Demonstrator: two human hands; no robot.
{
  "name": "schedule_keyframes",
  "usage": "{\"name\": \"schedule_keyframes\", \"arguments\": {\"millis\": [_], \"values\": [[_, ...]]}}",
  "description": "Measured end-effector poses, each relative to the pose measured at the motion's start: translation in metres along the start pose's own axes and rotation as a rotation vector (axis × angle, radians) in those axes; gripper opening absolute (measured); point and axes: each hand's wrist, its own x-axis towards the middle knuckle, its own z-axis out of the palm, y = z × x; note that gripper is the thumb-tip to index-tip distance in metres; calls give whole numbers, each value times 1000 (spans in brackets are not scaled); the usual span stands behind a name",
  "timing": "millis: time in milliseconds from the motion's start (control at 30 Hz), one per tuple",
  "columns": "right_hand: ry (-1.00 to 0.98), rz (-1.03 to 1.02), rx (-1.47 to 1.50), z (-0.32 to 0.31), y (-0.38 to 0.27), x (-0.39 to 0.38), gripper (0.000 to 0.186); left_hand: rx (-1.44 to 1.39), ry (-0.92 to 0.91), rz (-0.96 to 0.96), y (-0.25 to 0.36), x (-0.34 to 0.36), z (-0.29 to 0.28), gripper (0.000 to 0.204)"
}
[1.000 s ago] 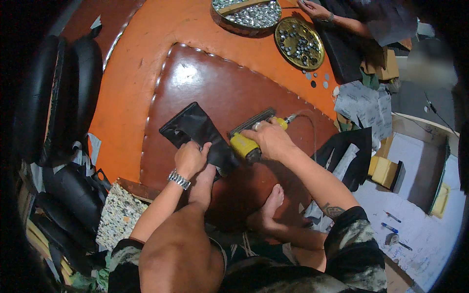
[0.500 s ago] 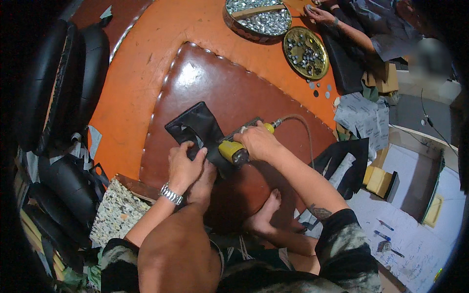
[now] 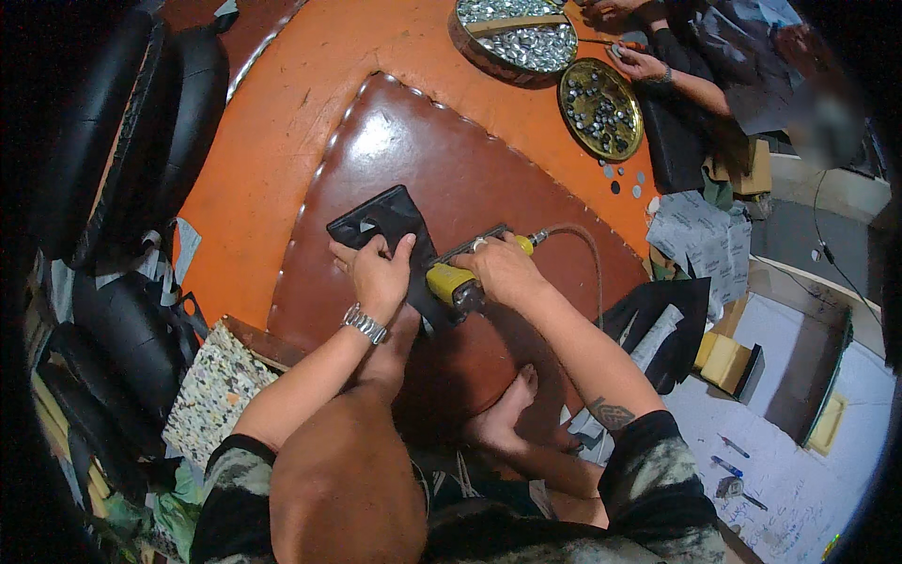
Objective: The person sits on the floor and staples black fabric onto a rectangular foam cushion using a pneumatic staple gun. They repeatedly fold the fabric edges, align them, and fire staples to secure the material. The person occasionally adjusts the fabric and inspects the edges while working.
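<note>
Black leather piece (image 3: 381,226) lies centre-left of frame on the brown upholstered panel (image 3: 442,160), w/ the left hand (image 3: 376,273) pressed flat on its lower edge, fingers spread, pinning not gripping. Right hand (image 3: 503,268) is closed round a yellow pneumatic stapler (image 3: 456,282), nose at the piece's right edge, hose (image 3: 573,235) looping off right. To do this well, I'd say: keep the left palm firm so nothing creeps, tool square to the surface, fingers clear of the nose. Upper right: two trays of metal studs (image 3: 601,108), another person's hand (image 3: 639,64).
</note>
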Motion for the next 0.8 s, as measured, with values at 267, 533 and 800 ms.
{"name": "schedule_keyframes", "arguments": {"millis": [267,533,800], "values": [[0,-20,43,-3,1,-1,58,-3,-10,-23,4,-1,-2,40],[-7,-54,37,-31,7,-2,63,39,32,209,-34,-3,-10,37],[-86,16,-55,-49,-5,26,51,-13,75,250,-48,-1,-4,35]]}}
